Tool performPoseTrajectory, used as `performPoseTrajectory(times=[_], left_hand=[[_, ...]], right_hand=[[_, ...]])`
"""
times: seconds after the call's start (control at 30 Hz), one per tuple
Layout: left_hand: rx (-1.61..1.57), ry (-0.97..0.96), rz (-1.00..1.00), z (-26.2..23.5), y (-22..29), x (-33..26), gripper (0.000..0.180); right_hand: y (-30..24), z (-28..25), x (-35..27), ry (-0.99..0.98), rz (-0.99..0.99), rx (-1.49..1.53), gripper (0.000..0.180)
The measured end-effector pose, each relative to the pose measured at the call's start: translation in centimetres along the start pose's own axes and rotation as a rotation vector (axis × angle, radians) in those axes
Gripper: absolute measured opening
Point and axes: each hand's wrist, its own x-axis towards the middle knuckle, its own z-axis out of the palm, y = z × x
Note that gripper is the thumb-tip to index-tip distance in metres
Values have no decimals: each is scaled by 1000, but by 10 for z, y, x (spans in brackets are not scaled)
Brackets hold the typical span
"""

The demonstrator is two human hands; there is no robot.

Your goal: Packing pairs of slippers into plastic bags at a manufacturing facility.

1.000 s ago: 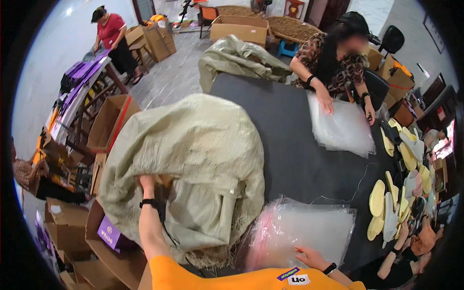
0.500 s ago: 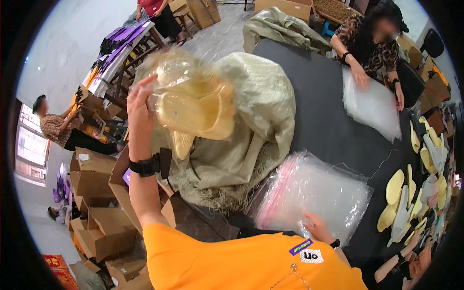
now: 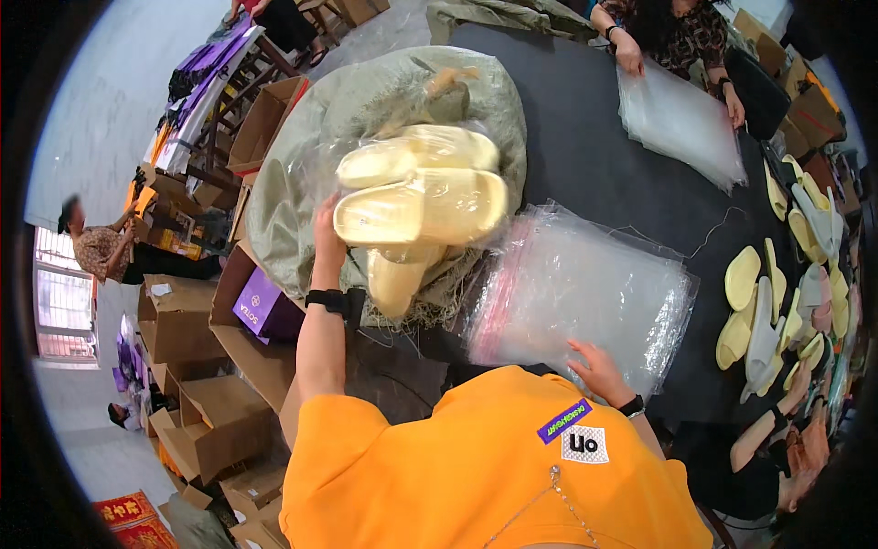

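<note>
My left hand [image 3: 327,236] grips the left side of a clear plastic bag with pale yellow slippers [image 3: 421,206] in it; its fingers are partly hidden behind the bag. The bag is held over a greenish woven sack [image 3: 302,174]. Another pale yellow slipper [image 3: 395,282] shows below the bagged ones. My right hand [image 3: 599,371], its fingers apart, rests at the near edge of a stack of clear plastic bags [image 3: 594,293] with a pink strip along the left side. It holds nothing.
Across the dark table [image 3: 576,137], a person handles another stack of clear bags [image 3: 681,123]. Loose yellow and grey slippers [image 3: 759,339] lie along the right, where another person's arm [image 3: 777,416] reaches in. Open cardboard boxes [image 3: 215,421] and a purple box [image 3: 265,306] stand at left.
The bagged slippers have come down and to the right with my left hand, and the blurred bag now lies flatter over the sack. My right hand stays by the bag stack. The whole view has shifted.
</note>
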Motion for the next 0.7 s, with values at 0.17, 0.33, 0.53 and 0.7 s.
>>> performPoseTrajectory(times=[0.17, 0.33, 0.53, 0.7], left_hand=[[572, 24, -65, -32, 17, -23, 33], [888, -32, 221, -41, 28, -21, 23], [191, -377, 192, 90, 80, -70, 27], [320, -662, 427, 178, 108, -101, 31]], right_hand=[[5, -2, -11, 20, 79, -27, 40], [0, 1, -9, -37, 79, -45, 41], [-1, 1, -3, 1, 48, 46, 41], [-15, -20, 6, 81, 46, 163, 42]])
